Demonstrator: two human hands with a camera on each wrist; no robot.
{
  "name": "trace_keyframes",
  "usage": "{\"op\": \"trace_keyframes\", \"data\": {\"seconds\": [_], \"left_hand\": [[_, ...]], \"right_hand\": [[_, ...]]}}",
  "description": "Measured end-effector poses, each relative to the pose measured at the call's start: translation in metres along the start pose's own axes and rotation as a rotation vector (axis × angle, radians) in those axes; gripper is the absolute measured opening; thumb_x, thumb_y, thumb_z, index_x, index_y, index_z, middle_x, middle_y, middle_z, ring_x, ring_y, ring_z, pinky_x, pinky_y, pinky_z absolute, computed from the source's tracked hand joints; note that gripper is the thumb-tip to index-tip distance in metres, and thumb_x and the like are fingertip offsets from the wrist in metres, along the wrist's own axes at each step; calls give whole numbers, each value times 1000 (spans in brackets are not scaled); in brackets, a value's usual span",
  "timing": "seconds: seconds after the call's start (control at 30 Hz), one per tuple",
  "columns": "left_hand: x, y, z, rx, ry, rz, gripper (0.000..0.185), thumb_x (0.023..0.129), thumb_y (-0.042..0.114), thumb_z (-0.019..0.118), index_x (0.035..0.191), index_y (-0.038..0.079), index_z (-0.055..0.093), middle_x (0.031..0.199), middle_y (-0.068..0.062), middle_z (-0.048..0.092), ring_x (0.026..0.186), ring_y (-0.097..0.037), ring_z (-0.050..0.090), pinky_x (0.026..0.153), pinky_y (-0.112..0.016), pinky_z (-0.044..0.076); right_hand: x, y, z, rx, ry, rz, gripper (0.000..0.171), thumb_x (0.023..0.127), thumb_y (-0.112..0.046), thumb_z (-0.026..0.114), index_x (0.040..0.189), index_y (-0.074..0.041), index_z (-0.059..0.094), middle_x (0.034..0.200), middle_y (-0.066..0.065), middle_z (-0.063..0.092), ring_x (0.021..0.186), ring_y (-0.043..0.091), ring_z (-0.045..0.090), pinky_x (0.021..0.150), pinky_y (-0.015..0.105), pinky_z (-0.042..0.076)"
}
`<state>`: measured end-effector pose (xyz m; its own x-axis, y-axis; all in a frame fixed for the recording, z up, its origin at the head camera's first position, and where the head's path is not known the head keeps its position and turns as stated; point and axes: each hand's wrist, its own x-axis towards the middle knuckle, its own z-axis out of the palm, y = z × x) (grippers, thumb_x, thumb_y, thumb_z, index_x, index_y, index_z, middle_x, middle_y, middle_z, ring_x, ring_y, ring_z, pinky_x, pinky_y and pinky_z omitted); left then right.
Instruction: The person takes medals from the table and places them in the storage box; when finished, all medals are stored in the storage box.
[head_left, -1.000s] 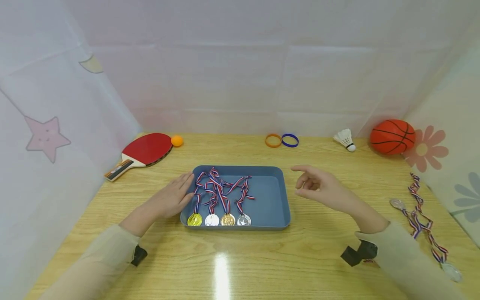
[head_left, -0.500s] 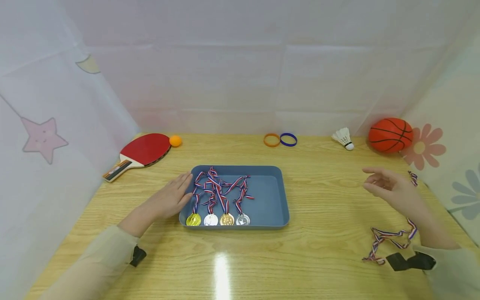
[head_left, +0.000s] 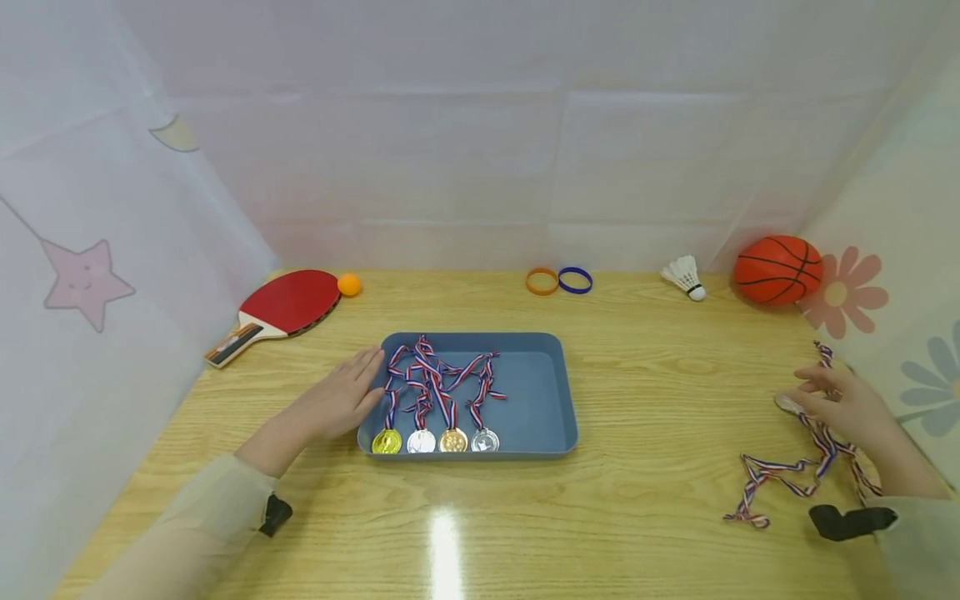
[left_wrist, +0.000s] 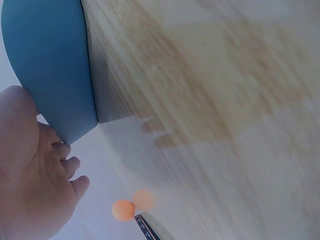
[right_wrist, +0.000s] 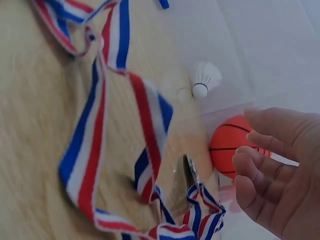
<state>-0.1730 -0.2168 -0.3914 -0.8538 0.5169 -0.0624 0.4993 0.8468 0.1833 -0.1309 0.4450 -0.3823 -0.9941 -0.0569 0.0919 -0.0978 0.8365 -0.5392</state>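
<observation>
A blue tray [head_left: 536, 392] sits mid-table and holds several medals [head_left: 453, 440] in a row along its near wall, their striped ribbons [head_left: 431, 375] tangled behind them. My left hand [head_left: 348, 396] lies flat on the table, with straight fingers against the tray's left wall [left_wrist: 50, 65]. At the far right my right hand [head_left: 836, 402] hovers with relaxed fingers [right_wrist: 255, 172] just over a silver medal [head_left: 787, 405]. That medal [right_wrist: 190, 172] stands apart from the hand. Its red, white and blue ribbon [head_left: 780, 479] trails loose over the table [head_left: 637, 467].
A red paddle [head_left: 285, 304] and an orange ball [head_left: 348, 285] lie at the back left. Two wristbands [head_left: 558, 281] lie at the back centre, a shuttlecock [head_left: 684, 276] and a basketball [head_left: 776, 269] at the back right. White sheets wall in the table on three sides.
My right hand has swung from beside the tray to the table's far right and come down over the silver medal. The left hand has stayed against the tray.
</observation>
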Motion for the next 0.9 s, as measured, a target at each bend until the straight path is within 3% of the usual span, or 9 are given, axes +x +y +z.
{"op": "trace_keyframes", "data": {"seconds": [0.23, 0.4, 0.7, 0.9], "left_hand": [[-1, -1, 1, -2, -2, -14, 63, 97, 28, 41, 143, -7, 17, 149, -22, 16, 135, -38, 13, 107, -51, 16], [-2, 0, 0, -9, -4, -16, 62, 98, 28, 41, 143, -7, 17, 149, -22, 15, 135, -38, 12, 107, -51, 16], [-2, 2, -2, -12, -1, -11, 62, 98, 27, 42, 143, -8, 18, 148, -23, 16, 135, -39, 14, 107, -51, 17], [-1, 2, -2, -13, 2, -5, 62, 98, 26, 42, 142, -9, 18, 148, -23, 16, 135, -39, 14, 107, -51, 16]], "right_hand": [[2, 26, 7, -80, 2, 28, 49, 86, -22, 65, 111, 18, 52, 84, 25, 61, 77, 32, 54, 56, 31, 42], [1, 37, 10, -140, -47, 84, 54, 86, -30, 64, 109, 18, 51, 85, 27, 63, 83, 46, 54, 63, 47, 45], [5, 37, 8, -168, -142, 120, 52, 85, -24, 65, 103, 22, 49, 88, 34, 57, 85, 51, 52, 67, 53, 45], [7, 36, 7, -192, -144, 130, 52, 85, -23, 64, 102, 23, 47, 91, 38, 54, 87, 54, 50, 69, 56, 44]]}}
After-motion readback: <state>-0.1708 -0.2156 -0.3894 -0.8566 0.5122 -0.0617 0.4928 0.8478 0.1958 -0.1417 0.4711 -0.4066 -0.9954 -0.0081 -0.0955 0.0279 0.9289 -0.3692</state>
